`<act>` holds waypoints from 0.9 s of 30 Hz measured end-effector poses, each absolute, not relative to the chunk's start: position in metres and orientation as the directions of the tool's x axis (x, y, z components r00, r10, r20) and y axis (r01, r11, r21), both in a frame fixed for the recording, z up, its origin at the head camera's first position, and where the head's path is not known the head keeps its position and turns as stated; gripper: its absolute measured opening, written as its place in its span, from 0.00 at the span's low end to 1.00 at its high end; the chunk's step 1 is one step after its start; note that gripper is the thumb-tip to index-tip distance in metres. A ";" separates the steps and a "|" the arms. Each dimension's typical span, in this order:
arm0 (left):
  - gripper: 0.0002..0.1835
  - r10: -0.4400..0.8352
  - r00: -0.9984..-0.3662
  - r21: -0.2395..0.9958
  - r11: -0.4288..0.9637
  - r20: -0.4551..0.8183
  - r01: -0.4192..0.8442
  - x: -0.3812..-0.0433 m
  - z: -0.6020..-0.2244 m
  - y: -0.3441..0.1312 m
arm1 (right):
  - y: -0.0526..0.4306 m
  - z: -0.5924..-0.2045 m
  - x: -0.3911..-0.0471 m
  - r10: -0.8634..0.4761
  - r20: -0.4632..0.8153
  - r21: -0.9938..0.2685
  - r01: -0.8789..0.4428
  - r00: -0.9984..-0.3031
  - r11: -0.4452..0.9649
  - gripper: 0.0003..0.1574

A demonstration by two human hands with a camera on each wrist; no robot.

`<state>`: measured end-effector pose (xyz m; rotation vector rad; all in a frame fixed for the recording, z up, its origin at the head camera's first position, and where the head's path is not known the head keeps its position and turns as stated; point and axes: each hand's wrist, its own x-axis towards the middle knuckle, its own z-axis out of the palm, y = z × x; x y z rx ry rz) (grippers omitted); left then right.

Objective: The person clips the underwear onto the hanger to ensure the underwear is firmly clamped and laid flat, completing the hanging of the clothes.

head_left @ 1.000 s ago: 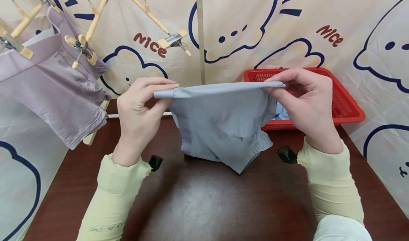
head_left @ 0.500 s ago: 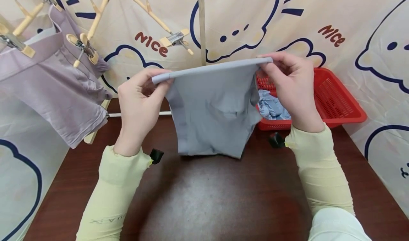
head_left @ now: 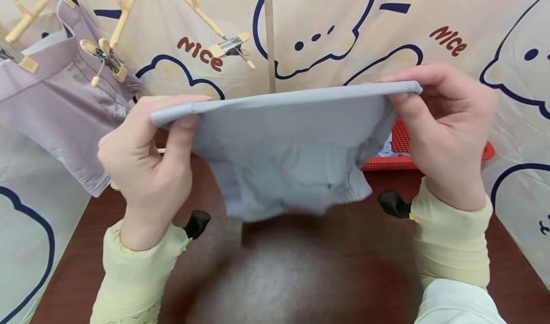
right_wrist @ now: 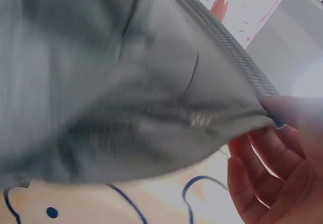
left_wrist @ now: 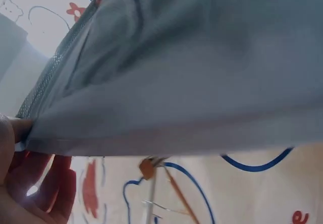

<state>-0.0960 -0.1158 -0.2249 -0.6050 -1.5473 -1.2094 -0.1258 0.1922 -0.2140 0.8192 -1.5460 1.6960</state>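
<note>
A pair of grey-blue underpants [head_left: 292, 147] hangs between my two hands, waistband stretched nearly level, its lower part loose and slightly blurred. My left hand [head_left: 148, 171] pinches the waistband's left end between thumb and fingers, and my right hand [head_left: 453, 133] pinches the right end in the same way. Grey cloth [left_wrist: 176, 93] fills most of the left wrist view, with my left fingers at its lower left corner. Over in the right wrist view, the underpants [right_wrist: 136, 88] run to a corner gripped by my right hand [right_wrist: 272, 168].
Lavender underpants [head_left: 64, 95] hang from a clip hanger at the left. A wooden hanger's clip [head_left: 229, 45] hangs at the upper middle. Behind my right hand stands a red basket [head_left: 386, 163] with light blue cloth, on the dark brown table [head_left: 275, 276].
My hands have spread apart, the left moving left and the right moving right, pulling the waistband wider. The right hand rose, shifted left, then swung right. Both ends stay held.
</note>
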 end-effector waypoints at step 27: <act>0.07 0.447 -0.664 0.514 0.420 0.600 0.748 -0.093 -0.318 -0.164 | 0.222 -0.284 -0.124 -0.622 0.359 -0.734 -0.623 -0.695 0.272 0.18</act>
